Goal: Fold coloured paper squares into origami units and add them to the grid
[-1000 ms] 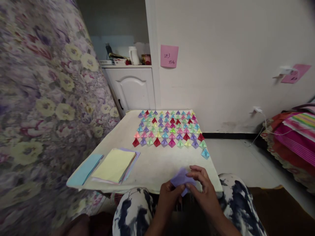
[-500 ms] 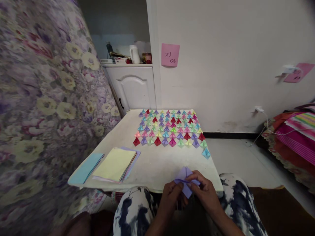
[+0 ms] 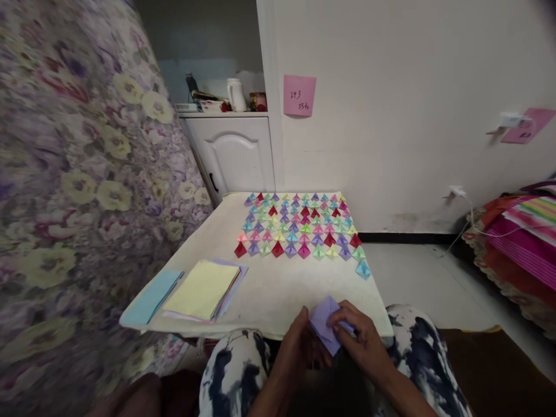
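Note:
Both my hands hold a partly folded purple paper (image 3: 325,319) just over the near edge of the white table (image 3: 278,289). My left hand (image 3: 299,347) pinches its lower left side. My right hand (image 3: 360,339) grips its right side, thumb on top. Further back on the table lie several rows of small folded paper shapes (image 3: 299,229) in red, purple, green, blue, pink and yellow. A single blue folded shape (image 3: 363,270) sits apart at the right edge.
A stack of coloured paper sheets (image 3: 204,289), yellow on top, lies at the table's left beside a blue sheet (image 3: 150,296). A floral cloth (image 3: 78,174) hangs on the left. A white cabinet (image 3: 232,150) and wall stand behind. Striped bedding (image 3: 521,243) is at right.
The purple paper has been turned and folded further between my hands. My left hand has slid to its left side and my right thumb now lies across the top.

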`<state>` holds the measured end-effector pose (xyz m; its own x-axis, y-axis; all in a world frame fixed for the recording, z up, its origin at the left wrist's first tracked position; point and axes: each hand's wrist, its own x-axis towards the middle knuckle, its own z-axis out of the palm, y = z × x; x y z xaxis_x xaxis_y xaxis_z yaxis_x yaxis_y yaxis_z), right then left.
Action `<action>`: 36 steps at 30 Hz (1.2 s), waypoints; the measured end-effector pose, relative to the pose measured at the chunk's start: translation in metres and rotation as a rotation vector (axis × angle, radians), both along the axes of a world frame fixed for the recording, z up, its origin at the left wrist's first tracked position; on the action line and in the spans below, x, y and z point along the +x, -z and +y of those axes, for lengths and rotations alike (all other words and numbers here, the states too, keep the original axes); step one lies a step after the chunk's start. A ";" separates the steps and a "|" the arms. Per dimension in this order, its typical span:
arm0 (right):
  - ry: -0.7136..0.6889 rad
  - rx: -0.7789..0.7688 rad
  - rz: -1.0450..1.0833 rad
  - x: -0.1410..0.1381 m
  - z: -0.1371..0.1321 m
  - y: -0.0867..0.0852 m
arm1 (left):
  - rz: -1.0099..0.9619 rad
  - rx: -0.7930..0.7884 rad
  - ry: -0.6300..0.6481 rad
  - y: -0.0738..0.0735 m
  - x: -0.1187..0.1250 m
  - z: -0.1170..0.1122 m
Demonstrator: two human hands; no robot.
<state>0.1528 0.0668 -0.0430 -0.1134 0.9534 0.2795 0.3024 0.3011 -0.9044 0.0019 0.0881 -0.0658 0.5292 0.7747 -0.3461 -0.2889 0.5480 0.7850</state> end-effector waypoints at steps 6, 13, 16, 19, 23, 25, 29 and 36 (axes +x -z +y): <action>-0.019 -0.008 0.032 0.000 -0.001 0.005 | 0.162 0.130 -0.055 0.001 0.001 0.001; 0.079 -0.181 0.197 0.002 -0.005 0.007 | 0.184 0.215 -0.050 0.005 -0.003 0.007; 0.107 -0.212 0.218 -0.002 -0.006 0.008 | 0.206 0.226 -0.079 0.005 -0.003 0.008; 0.152 -0.210 0.178 -0.006 -0.007 0.008 | 0.218 0.231 -0.117 0.006 -0.004 0.007; 0.144 -0.163 0.116 -0.008 -0.006 0.007 | 0.207 0.253 -0.152 0.008 -0.005 0.008; 0.114 -0.130 0.127 -0.009 -0.004 0.006 | 0.213 0.263 -0.154 0.009 -0.005 0.008; 0.067 -0.175 0.200 -0.009 0.001 0.005 | 0.238 0.260 -0.160 0.011 -0.004 0.009; 0.100 -0.318 0.266 -0.007 0.005 0.016 | 0.241 0.255 -0.195 0.005 -0.004 0.008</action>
